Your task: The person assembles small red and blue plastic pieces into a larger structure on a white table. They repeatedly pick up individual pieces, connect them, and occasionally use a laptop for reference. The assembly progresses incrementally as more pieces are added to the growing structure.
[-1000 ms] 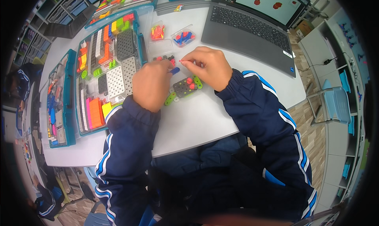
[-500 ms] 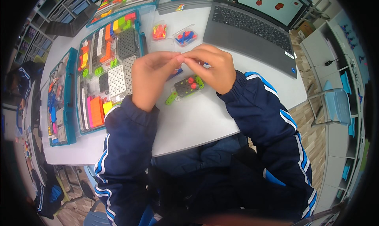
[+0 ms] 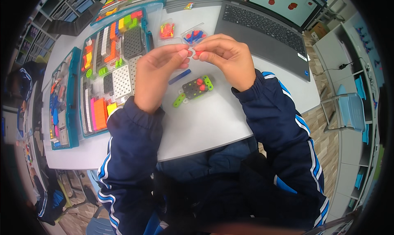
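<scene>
White tabletop [image 3: 213,124] stretches under your arms, and it is the biggest thing that can hurt you: it is smooth, so anything you drop will likely bounce or roll off toward your lap. Behind your hands sits the open grey laptop [image 3: 262,25]; a loose piece flicked that way could land on its keys. To your left lies the teal tray [image 3: 111,66] of sorted building parts, with a second tray [image 3: 61,107] further left, near enough that a dropped piece could vanish among look-alikes.

Just below your hands rests the small dark plate [image 3: 194,88] with green strips at its ends and red studs on top, with a blue bar [image 3: 179,77] beside it. Both lie loose on the table, so a sleeve dragged across could sweep them away. Two small clear tubs [image 3: 180,31] of red and blue bits stand just beyond your fingertips and look easy to tip.

Your left hand [image 3: 158,77] and right hand [image 3: 227,60] are raised above the table, fingertips nearly meeting. Each thumb and forefinger is pinched closed on a tiny red piece [image 3: 196,53] held between the two hands; it is too small to tell whether it is one part or two. Such a slight grip could slip if you press the halves together off-line, and the piece would probably spring away.
</scene>
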Demonstrator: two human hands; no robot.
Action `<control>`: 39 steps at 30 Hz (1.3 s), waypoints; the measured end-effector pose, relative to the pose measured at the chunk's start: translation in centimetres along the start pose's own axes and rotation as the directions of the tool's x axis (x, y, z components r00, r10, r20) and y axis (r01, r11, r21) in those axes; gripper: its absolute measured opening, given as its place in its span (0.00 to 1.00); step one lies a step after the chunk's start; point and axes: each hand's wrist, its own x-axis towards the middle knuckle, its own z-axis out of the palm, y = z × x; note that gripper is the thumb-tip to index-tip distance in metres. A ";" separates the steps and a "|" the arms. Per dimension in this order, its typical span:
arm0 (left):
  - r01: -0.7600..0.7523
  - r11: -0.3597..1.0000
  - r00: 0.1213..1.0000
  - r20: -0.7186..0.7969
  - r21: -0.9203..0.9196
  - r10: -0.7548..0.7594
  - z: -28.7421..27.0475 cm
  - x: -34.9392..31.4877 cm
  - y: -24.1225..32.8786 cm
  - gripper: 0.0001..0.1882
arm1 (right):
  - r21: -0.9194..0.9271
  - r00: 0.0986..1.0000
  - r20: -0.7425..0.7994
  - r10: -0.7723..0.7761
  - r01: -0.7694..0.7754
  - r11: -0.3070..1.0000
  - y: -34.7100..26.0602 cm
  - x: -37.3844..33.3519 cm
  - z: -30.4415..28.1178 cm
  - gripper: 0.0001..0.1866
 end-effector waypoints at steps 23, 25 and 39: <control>0.001 1.000 0.999 0.035 -0.031 0.000 0.7 -0.6 -0.4 0.10 | 0.306 0.951 0.181 0.251 -0.298 0.904 -0.6 -0.1 -0.6 0.09; -0.009 0.999 1.000 0.012 -0.035 0.009 0.7 -0.7 -0.5 0.09 | 0.312 0.946 0.192 0.261 -0.311 0.898 -0.6 -0.1 -0.6 0.10; -0.061 0.996 0.997 -0.048 0.058 0.064 1.7 -1.2 -0.9 0.12 | 0.332 0.927 0.213 0.308 -0.365 0.870 -0.3 -0.3 -0.2 0.09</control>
